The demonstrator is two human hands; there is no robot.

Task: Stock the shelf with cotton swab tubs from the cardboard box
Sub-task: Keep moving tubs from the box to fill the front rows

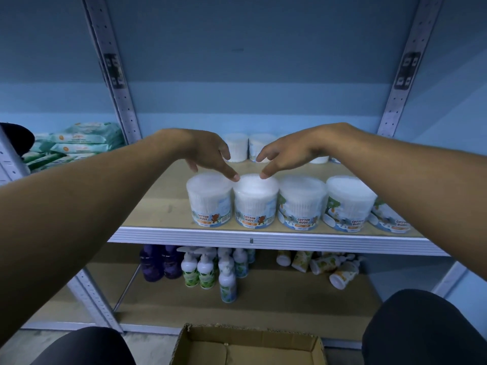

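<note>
Both arms reach over the shelf. Left hand and right hand hover above the front row, fingers loosely spread and angled down, gripping nothing. Left fingertip and right fingertip sit at the lid rim of the second tub; contact looks likely but cannot be confirmed.

Front row along the shelf's front edge, left to right: first tub, second tub, third tub, fourth tub, and a fifth tub partly hidden behind the right forearm. All upright, clear plastic, packed with white cotton swabs, labels reading "COTTON BUDS". Neighbours stand touching or just beside each other.

Back row tubs stand near the shelf's rear edge, partly hidden by the hands. The shelf's left portion is bare board.

Cardboard box sits on the floor below, flaps open; the visible inside shows only bare cardboard.

Lower shelf: purple bottles at left, white pump bottles upright at centre, toppled bottles lying at right.

Neighbouring bay at left: stacked wipe packs.
</note>
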